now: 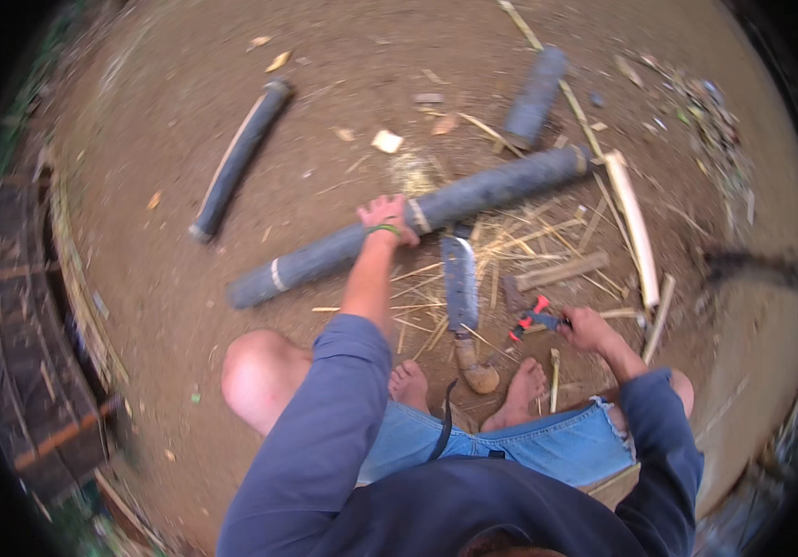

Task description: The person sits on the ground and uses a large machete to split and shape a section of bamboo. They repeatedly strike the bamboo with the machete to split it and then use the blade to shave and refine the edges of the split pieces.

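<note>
A long, thick dark pole (pixel 501 190), which looks like bamboo with pale rings round it, lies slantwise across the ground before me. My left hand (pixel 388 219) lies over its middle, fingers on the far side and thumb near a pale ring. In my right hand (pixel 588 330), low above the ground, is a small hand tool (pixel 536 321) with red and dark parts; its exact kind cannot be made out. Between my hands lies a broad-bladed machete (pixel 461 283), its curved wooden handle towards my feet and its blade tip close to the pole.
Pale splinters (pixel 533 243) cover the dirt under the pole. A shorter dark piece (pixel 243 158) lies at left, another (pixel 536 97) at far right. A pale split length (pixel 634 230) and a wood block (pixel 561 270) lie at right. A dark slatted structure (pixel 32 325) stands at the left edge.
</note>
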`<state>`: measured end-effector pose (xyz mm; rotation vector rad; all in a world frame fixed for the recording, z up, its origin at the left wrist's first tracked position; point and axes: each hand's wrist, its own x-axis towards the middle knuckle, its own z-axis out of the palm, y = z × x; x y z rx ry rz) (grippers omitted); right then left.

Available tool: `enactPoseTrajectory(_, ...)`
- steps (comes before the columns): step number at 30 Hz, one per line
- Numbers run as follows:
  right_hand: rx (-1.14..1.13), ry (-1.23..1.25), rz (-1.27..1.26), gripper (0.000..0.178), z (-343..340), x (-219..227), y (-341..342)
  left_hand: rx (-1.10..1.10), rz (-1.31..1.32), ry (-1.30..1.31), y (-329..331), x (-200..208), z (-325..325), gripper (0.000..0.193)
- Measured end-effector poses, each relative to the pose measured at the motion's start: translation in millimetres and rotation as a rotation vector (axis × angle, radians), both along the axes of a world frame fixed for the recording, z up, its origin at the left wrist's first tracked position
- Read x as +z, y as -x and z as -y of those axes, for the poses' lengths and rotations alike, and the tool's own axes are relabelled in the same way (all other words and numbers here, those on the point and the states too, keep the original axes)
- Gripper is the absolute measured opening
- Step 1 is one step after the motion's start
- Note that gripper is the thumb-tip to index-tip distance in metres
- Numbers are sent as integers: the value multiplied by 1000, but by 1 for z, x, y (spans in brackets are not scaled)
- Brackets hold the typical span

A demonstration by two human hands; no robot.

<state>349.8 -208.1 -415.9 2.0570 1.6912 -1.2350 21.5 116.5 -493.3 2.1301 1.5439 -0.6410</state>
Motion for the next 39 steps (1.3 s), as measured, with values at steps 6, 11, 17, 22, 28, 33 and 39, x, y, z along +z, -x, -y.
enactPoseTrajectory(6,-659,29,-128,23,44,-51,-57,0,28,29,-11,0,-9,111)
enactPoseTrajectory(11,-1179,-62,-461,14,81,-51,-64,-18,9,17,0,0,-2,116)
enactPoseTrajectory(17,-1015,-385,464,23,104,-54,-59,-16,57,-205,0,-1,34,101)
enactPoseTrajectory(22,-661,-482,491,33,94,-59,-27,-9,122,-455,-1,-6,75,94)
enactPoseTrajectory(28,-437,-566,240,27,53,-53,55,5,182,-527,7,-12,92,92)
enactPoseTrajectory(33,-333,-439,90,23,50,-53,94,8,154,-358,4,-6,70,92)
enactPoseTrajectory(39,-337,-443,119,20,40,-51,94,-135,276,-232,18,1,22,90)
